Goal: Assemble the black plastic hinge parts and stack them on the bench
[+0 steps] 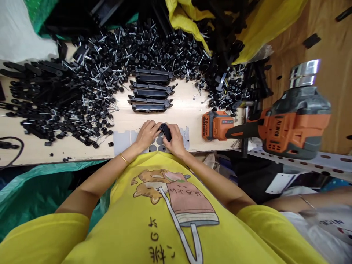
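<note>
My right hand (175, 140) is closed round a short, dark black plastic piece (166, 132), tilted with its upper end toward my left fingers. My left hand (147, 135) lies just to the left, its fingers bent together at that upper end; what they pinch is too small to make out. Beneath both hands is a grey sheet (121, 141) with several dark grey round discs (153, 148) on it. Ahead of my hands, folded black plastic assemblies (151, 93) lie stacked in rows.
Black-headed metal screws (115, 55) are heaped across the back and left. Black plastic arms (35, 86) pile up at far left. An orange cordless power tool (291, 124) lies at right. A yellow bag (266, 25) hangs behind. A co-worker's arm (291, 203) shows at lower right.
</note>
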A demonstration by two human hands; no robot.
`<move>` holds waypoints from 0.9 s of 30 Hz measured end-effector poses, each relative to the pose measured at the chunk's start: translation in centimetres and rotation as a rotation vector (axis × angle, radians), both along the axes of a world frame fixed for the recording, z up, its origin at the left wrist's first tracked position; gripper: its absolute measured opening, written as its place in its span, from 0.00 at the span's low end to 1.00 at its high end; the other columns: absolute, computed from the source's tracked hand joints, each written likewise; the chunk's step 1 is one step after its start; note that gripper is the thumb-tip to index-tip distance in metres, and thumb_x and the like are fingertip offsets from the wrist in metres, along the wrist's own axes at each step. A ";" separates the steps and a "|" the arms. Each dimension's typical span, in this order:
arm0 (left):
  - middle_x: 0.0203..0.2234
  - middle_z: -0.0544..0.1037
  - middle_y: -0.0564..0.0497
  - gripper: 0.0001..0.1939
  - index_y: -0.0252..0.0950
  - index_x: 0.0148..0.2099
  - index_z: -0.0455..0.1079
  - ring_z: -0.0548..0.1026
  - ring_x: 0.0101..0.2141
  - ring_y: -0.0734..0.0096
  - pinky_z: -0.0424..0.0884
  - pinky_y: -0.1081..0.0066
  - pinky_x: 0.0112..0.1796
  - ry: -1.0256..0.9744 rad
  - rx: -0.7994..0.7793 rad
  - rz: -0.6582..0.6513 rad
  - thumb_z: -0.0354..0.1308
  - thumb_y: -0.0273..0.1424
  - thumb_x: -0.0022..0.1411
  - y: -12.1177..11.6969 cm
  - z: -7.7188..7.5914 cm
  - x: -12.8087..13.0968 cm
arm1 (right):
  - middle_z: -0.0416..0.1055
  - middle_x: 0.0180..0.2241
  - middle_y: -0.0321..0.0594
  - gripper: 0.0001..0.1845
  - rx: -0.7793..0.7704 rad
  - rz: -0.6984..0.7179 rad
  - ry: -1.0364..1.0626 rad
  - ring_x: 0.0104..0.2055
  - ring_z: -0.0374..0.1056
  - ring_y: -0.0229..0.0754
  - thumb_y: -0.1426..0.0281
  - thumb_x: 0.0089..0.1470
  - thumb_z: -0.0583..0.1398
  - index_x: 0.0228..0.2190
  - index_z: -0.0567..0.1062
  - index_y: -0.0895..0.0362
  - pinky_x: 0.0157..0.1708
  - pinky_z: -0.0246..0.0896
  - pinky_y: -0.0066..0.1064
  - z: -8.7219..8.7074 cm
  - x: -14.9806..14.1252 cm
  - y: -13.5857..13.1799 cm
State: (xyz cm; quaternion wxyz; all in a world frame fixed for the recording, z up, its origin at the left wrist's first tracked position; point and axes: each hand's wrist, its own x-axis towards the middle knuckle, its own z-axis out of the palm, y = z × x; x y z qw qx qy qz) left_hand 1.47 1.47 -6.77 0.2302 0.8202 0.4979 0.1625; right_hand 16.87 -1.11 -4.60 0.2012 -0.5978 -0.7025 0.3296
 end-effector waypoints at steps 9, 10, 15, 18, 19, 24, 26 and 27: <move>0.33 0.67 0.47 0.16 0.32 0.53 0.66 0.66 0.38 0.64 0.67 0.66 0.41 -0.134 -0.055 -0.087 0.48 0.29 0.65 1.0 -0.4 0.3 | 0.62 0.45 0.49 0.31 0.026 -0.004 0.044 0.50 0.60 0.50 0.76 0.48 0.52 0.55 0.58 0.57 0.52 0.60 0.43 -0.7 0.1 -0.1; 0.33 0.67 0.47 0.16 0.31 0.53 0.66 0.66 0.37 0.64 0.67 0.66 0.40 -0.133 -0.038 -0.057 0.48 0.29 0.65 1.0 -0.4 0.3 | 0.62 0.45 0.48 0.31 0.047 -0.010 0.064 0.50 0.61 0.50 0.76 0.47 0.53 0.55 0.58 0.57 0.51 0.61 0.43 -0.8 0.1 -0.2; 0.30 0.66 0.48 0.17 0.30 0.53 0.66 0.65 0.36 0.63 0.66 0.65 0.40 -0.116 0.014 0.189 0.46 0.27 0.64 -0.5 -0.4 1.8 | 0.62 0.42 0.48 0.28 0.150 -0.057 0.131 0.47 0.62 0.48 0.77 0.47 0.53 0.52 0.61 0.59 0.48 0.63 0.42 -1.3 -0.2 -0.2; 0.30 0.66 0.48 0.17 0.30 0.53 0.66 0.65 0.36 0.64 0.66 0.66 0.40 -0.139 0.000 0.170 0.47 0.27 0.63 -0.7 -0.3 2.1 | 0.62 0.42 0.47 0.28 0.134 -0.075 0.127 0.47 0.62 0.48 0.78 0.47 0.53 0.52 0.61 0.58 0.48 0.64 0.42 -1.3 -0.4 -0.3; 0.30 0.66 0.48 0.17 0.30 0.53 0.66 0.65 0.36 0.64 0.66 0.66 0.40 -0.144 -0.001 0.170 0.47 0.27 0.63 -0.7 -0.2 2.0 | 0.62 0.42 0.47 0.28 0.123 -0.079 0.124 0.47 0.62 0.49 0.77 0.47 0.53 0.52 0.60 0.57 0.48 0.64 0.42 -1.2 -0.4 -0.3; 0.30 0.66 0.48 0.18 0.29 0.52 0.67 0.65 0.36 0.63 0.65 0.65 0.41 -0.155 -0.010 0.176 0.49 0.27 0.61 -0.5 -0.2 1.7 | 0.61 0.42 0.47 0.28 0.080 -0.091 0.122 0.47 0.61 0.49 0.76 0.48 0.54 0.53 0.60 0.56 0.48 0.63 0.43 -1.3 -0.5 -0.3; 0.30 0.66 0.48 0.18 0.30 0.52 0.67 0.65 0.36 0.63 0.65 0.65 0.41 -0.149 -0.020 0.174 0.49 0.27 0.61 -0.5 -0.2 1.7 | 0.61 0.42 0.47 0.28 0.084 -0.095 0.120 0.47 0.61 0.49 0.76 0.48 0.54 0.52 0.60 0.57 0.48 0.63 0.43 -1.3 -0.6 -0.3; 0.30 0.66 0.48 0.17 0.31 0.52 0.67 0.65 0.36 0.63 0.65 0.65 0.40 -0.145 -0.026 0.175 0.49 0.27 0.61 -0.5 -0.1 1.7 | 0.61 0.42 0.47 0.28 0.088 -0.094 0.119 0.47 0.60 0.49 0.76 0.47 0.54 0.52 0.60 0.58 0.48 0.63 0.43 -1.4 -0.7 -0.3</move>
